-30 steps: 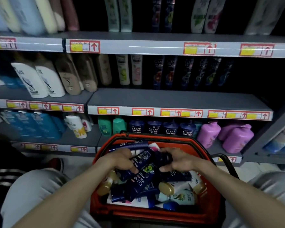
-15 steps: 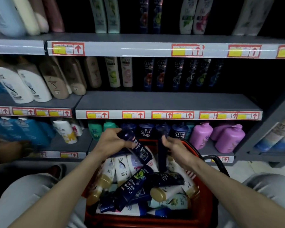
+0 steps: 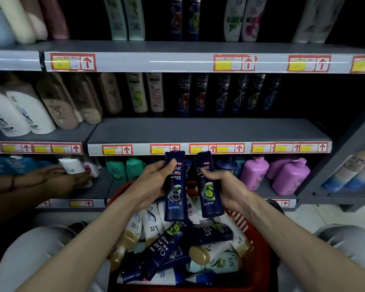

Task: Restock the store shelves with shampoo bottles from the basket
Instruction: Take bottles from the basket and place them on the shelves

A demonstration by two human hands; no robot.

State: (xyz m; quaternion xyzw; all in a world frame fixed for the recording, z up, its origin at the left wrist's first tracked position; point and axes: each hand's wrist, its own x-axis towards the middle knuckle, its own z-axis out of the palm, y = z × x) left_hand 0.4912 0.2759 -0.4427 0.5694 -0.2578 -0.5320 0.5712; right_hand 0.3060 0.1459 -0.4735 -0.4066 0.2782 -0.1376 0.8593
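Shampoo bottles in dark blue are held upright, side by side and just apart. The left bottle (image 3: 176,200) is clasped by the left grip (image 3: 154,183), with the fingers curled behind it and the thumb pressed on its front. The right bottle (image 3: 209,193) is clasped likewise by the right grip (image 3: 227,186). Both are raised above the red basket (image 3: 260,262), where loose bottles (image 3: 167,247) are heaped. Their caps are seen against the middle shelf (image 3: 198,129) edge. At the lower left, another person's hands (image 3: 51,175) are seen.
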